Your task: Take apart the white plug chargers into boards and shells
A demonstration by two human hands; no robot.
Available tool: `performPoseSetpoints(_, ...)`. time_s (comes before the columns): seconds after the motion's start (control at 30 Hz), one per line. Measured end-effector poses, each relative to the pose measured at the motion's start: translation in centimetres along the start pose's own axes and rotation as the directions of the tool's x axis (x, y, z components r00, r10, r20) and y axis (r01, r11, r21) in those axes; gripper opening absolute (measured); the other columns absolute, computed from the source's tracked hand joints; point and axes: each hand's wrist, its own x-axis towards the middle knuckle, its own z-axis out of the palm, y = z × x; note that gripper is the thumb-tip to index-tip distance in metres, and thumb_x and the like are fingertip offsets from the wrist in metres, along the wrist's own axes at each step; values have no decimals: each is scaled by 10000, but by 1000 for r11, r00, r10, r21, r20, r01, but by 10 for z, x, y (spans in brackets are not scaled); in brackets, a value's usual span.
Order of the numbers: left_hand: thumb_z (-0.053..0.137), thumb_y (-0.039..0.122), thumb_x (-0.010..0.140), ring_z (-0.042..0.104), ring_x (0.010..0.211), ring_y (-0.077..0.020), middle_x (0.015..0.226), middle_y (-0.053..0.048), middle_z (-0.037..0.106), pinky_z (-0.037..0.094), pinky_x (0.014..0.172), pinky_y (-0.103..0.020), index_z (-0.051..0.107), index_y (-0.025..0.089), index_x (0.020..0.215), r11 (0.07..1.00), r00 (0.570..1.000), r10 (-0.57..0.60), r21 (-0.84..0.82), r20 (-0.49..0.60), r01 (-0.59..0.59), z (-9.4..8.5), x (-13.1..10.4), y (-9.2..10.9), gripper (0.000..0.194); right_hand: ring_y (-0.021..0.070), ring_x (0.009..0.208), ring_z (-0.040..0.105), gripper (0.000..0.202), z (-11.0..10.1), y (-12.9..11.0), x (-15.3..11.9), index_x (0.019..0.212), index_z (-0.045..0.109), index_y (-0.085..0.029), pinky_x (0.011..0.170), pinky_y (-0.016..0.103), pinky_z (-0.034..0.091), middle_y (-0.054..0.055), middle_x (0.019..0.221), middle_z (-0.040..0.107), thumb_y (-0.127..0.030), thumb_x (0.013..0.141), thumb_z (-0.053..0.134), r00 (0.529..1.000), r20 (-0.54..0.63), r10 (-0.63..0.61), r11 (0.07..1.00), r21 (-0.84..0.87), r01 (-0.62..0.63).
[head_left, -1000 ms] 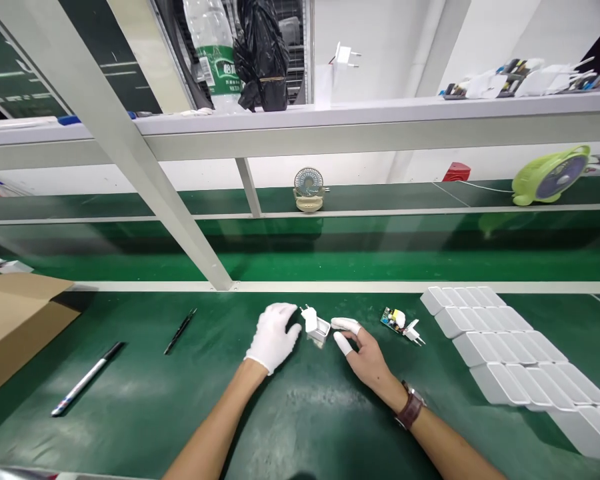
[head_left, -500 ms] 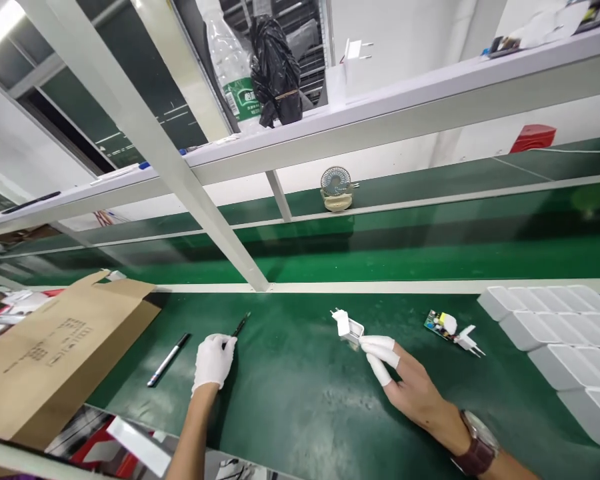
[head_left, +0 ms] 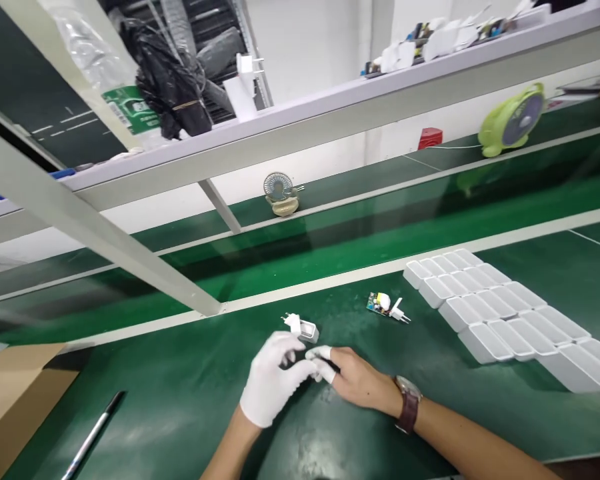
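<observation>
We count 2 hands. Our left hand (head_left: pixel 270 381), in a white glove, meets our right hand (head_left: pixel 363 381), which has white covers on 2 fingers and 1 watch (head_left: pixel 407 403) at the wrist. The left grip curls with its thumb toward the right fingertips; the right grip has its 2 covered fingertips close together. Whether either is clamped on something we cannot tell, as the fingers overlap and blur.

The 1 white case (head_left: pixel 308 331) lies on the green surface (head_left: pixel 170 387) just beyond our fingertips, 1 white plug piece (head_left: pixel 294 325) against it. Right of these we see 1 circuit board (head_left: pixel 378 303) with 1 white pronged plug (head_left: pixel 399 311) attached. Farther right stand white bins (head_left: pixel 485 300) in rows, their edges too merged for us to count surely. At left are 1 marker (head_left: pixel 93 433) and 1 cardboard box (head_left: pixel 20 393), both cut off by the view's edge. Behind, we see 2 fans: 1 beige fan (head_left: pixel 281 195) and 1 green fan (head_left: pixel 513 121).

Compared with 0.5 s ago, our left hand has left the black pen's place and joined the right; we no longer make out that pen on the surface. The green fan is back in view.
</observation>
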Motion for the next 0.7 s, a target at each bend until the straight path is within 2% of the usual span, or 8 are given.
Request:
performPoseSetpoints(0.1, 746, 225, 670, 628, 872, -216, 1114, -75, 636, 527, 777, -368, 590, 228, 1220, 983, 971, -185, -42, -149, 180, 1, 17, -27, 572, 181, 875, 683, 276, -12, 9, 9, 1152, 674, -237, 849, 324, 543, 37, 1003, 738, -247, 1013, 436, 956, -275, 101, 991, 111, -72)
performPoseSetpoints(0.2, 802, 278, 614, 617, 1078, -292, 1268, -136, 596, 521, 852, -413, 493, 193, 1353, 942, 942, -335, -27, -30, 334, 10, 26, -48, 805, 224, 1103, 626, 283, -19, 24, 16, 1193, 648, -237, 1010, 386, 481, 65, 1176, 686, -286, 1005, 442, 879, -450, 160, 984, 149, -103)
performPoseSetpoints(0.27, 838, 310, 587, 593, 1143, -323, 1296, -147, 582, 504, 902, -438, 536, 191, 1309, 939, 938, -344, -8, 42, 345, 22, 27, -52, 791, 239, 1105, 623, 283, -18, 32, 18, 1171, 659, -237, 1029, 413, 469, 65, 1151, 689, -304, 1002, 443, 886, -422, 194, 975, 179, -128)
performPoseSetpoints(0.33, 875, 320, 546, 598, 1132, -320, 1248, -130, 606, 497, 920, -440, 578, 201, 1249, 941, 942, -333, -55, 39, 335, 37, 27, -49, 772, 228, 946, 663, 282, -15, 36, 20, 1069, 699, -231, 933, 397, 523, 47, 995, 719, -338, 1007, 445, 915, -349, 201, 969, 208, -134)
performPoseSetpoints(0.43, 916, 294, 498, 657, 935, -248, 1023, -73, 674, 526, 839, -380, 619, 191, 1152, 875, 930, -361, -322, 61, 361, 53, 33, -40, 725, 195, 782, 662, 317, -11, 34, 21, 945, 731, -226, 784, 336, 552, 14, 848, 720, -396, 1008, 471, 950, -266, 163, 969, 227, -102)
performPoseSetpoints(0.53, 926, 289, 521, 645, 729, -167, 839, -37, 677, 521, 684, -287, 653, 149, 1037, 582, 871, -461, -684, 167, 439, 55, 45, -32, 600, 194, 830, 654, 354, -14, 28, 21, 1013, 730, -224, 791, 327, 542, 20, 909, 724, -426, 1021, 439, 951, -271, 151, 968, 238, -85)
performPoseSetpoints(0.6, 890, 391, 607, 638, 696, -145, 829, -47, 678, 492, 597, -239, 663, 133, 1006, 385, 833, -509, -808, 218, 446, 50, 53, -28, 526, 197, 876, 644, 379, -19, 26, 21, 1096, 716, -220, 842, 341, 532, 36, 978, 719, -429, 1031, 407, 929, -334, 162, 970, 228, -87)
performPoseSetpoints(0.7, 732, 535, 780, 639, 713, -132, 874, -62, 676, 449, 519, -193, 665, 154, 983, 120, 814, -498, -906, 300, 407, 43, 58, -25, 437, 183, 839, 632, 390, -24, 27, 19, 1174, 700, -225, 824, 333, 530, 44, 993, 709, -437, 1030, 405, 901, -395, 179, 976, 183, -114)
